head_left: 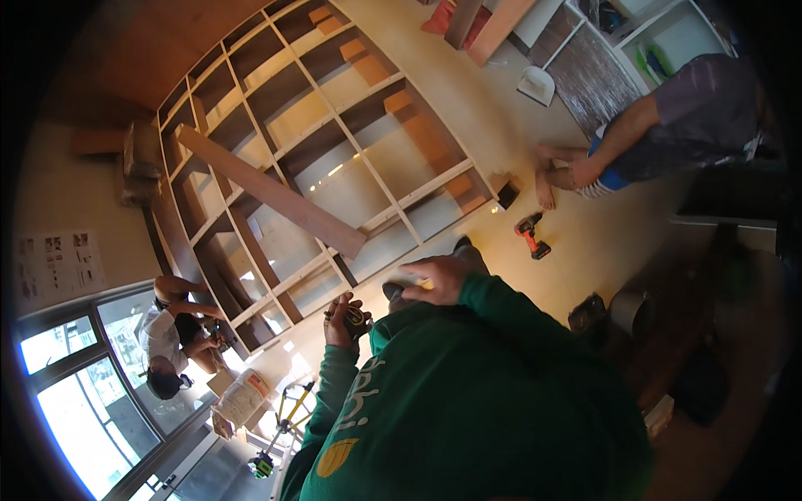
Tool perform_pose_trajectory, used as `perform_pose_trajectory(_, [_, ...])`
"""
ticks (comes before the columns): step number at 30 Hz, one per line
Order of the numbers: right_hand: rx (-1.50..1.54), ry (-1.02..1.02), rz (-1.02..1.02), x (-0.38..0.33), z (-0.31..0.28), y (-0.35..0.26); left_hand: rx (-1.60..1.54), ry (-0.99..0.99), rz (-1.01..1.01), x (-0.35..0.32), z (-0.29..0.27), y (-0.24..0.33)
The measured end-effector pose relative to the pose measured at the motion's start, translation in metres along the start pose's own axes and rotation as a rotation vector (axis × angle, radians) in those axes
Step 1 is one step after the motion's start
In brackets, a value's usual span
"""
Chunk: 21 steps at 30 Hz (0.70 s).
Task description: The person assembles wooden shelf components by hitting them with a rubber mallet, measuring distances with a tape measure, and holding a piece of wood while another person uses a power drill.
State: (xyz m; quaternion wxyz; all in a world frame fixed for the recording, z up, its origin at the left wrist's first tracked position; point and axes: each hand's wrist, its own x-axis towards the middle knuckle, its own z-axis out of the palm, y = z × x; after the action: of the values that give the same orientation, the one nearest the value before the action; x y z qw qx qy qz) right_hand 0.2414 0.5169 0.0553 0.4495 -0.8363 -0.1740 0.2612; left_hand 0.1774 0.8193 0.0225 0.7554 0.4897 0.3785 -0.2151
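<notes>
Left hand gripping tape measure, wooden grid

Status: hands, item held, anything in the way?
Left hand closed around small round black-and-yellow object. Right hand open, nothing visibly held. Long brown wooden plank lies diagonally across large wooden grid frame; orange-and-black cordless drill off right.

frame: matt wood | sweatshirt: matt cloth | wrap: glossy clear plastic
</notes>
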Motion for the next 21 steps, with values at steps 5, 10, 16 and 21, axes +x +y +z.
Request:
perform_pose_trajectory(5, [0.238, 0.392, 0.151, -0.051, -0.089, 0.062, 0.243, 0.025, 0.104, 0.077, 0.051, 0.039])
perform_pose_trajectory(10, [0.293, 0.528, 0.22, -0.1, -0.185, 0.134, 0.523, 0.067, 0.327, 0.17, 0.106, 0.05])
perform_pose_trajectory(16, [0.204, 0.634, 0.119, -0.104, -0.304, 0.144, 1.088, 0.226, -0.074, 0.155, 0.122, 0.007])
perform_pose_trajectory(21, [0.173, 0.736, -0.006, -0.054, -0.386, 0.144, 1.053, 0.39, -0.418, 0.113, 0.028, -0.078])
